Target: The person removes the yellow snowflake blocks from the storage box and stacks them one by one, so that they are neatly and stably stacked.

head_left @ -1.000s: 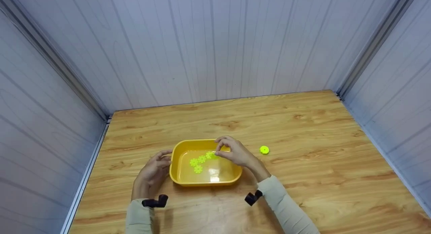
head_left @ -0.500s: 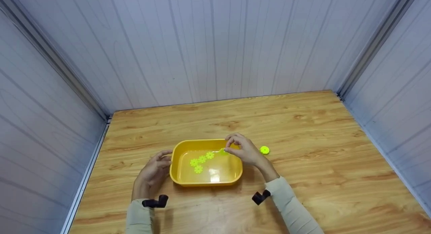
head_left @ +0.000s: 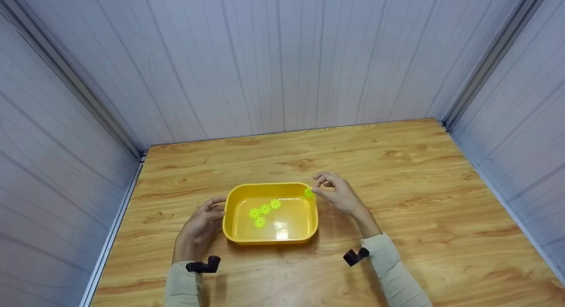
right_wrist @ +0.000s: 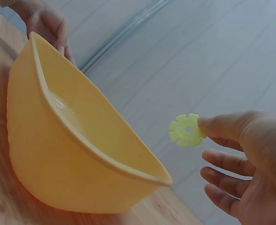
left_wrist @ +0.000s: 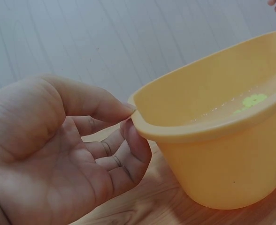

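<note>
A yellow plastic basin point(head_left: 260, 191) sits on the wooden table. Its left rim is pinched between thumb and fingers of my left hand point(left_wrist: 67, 145). My right hand point(head_left: 343, 200) is raised at the basin's far right corner. Between its thumb and index finger it pinches a lime-green snowflake disc point(right_wrist: 181, 131), a flat notched round with a small hole in the centre. The other fingers are spread loosely below. Several similar lime-green discs point(head_left: 265, 209) lie flat on the basin floor, left of the middle.
The wood-grain tabletop point(head_left: 423, 201) stretches around the basin. Pale panelled walls point(head_left: 282, 68) close in the back, left and right sides. Black wrist mounts point(head_left: 355, 256) stick out from both sleeves.
My right hand has moved right with the disc, from over the basin to its right rim. It now covers the spot where a lime-green piece lay on the table. The left hand has stayed still.
</note>
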